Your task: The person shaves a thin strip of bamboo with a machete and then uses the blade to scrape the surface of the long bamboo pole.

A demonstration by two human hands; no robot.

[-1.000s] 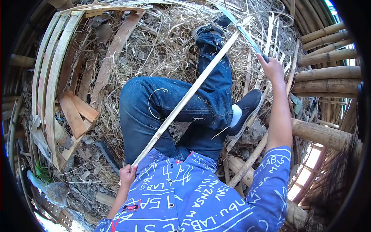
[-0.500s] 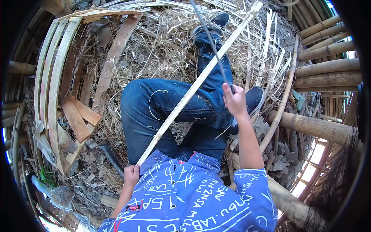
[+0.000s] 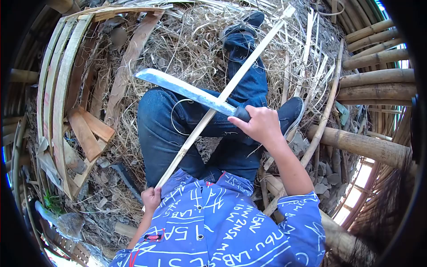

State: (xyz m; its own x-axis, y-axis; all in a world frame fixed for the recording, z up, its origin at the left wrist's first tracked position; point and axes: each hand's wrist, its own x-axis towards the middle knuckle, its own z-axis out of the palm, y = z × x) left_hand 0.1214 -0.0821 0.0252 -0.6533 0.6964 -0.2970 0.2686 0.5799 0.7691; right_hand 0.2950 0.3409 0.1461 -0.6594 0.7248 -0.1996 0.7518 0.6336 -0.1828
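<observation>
My right hand (image 3: 261, 126) is wrapped round the dark handle of a machete (image 3: 189, 93). Its broad blade points up and left, with the flat side showing, and crosses over a long pale bamboo strip (image 3: 243, 71). The strip slants from my waist past my folded legs to the upper right, with a knobby joint near its far end. My left hand (image 3: 151, 197) grips the strip's near end beside my hip. A thin curled shaving (image 3: 175, 116) lies on my jeans (image 3: 155, 129).
Curly shavings (image 3: 187, 58) cover the ground around my legs. At the left stands a frame of wooden slats (image 3: 58, 89) with short wood pieces (image 3: 86, 138) in it. A dark long tool (image 3: 127, 182) lies below. Bamboo poles (image 3: 369, 144) line the right side.
The machete has swung down to the left and turned from edge-on to flat, now across the strip. My right hand has tilted left; the strip and left hand have barely moved.
</observation>
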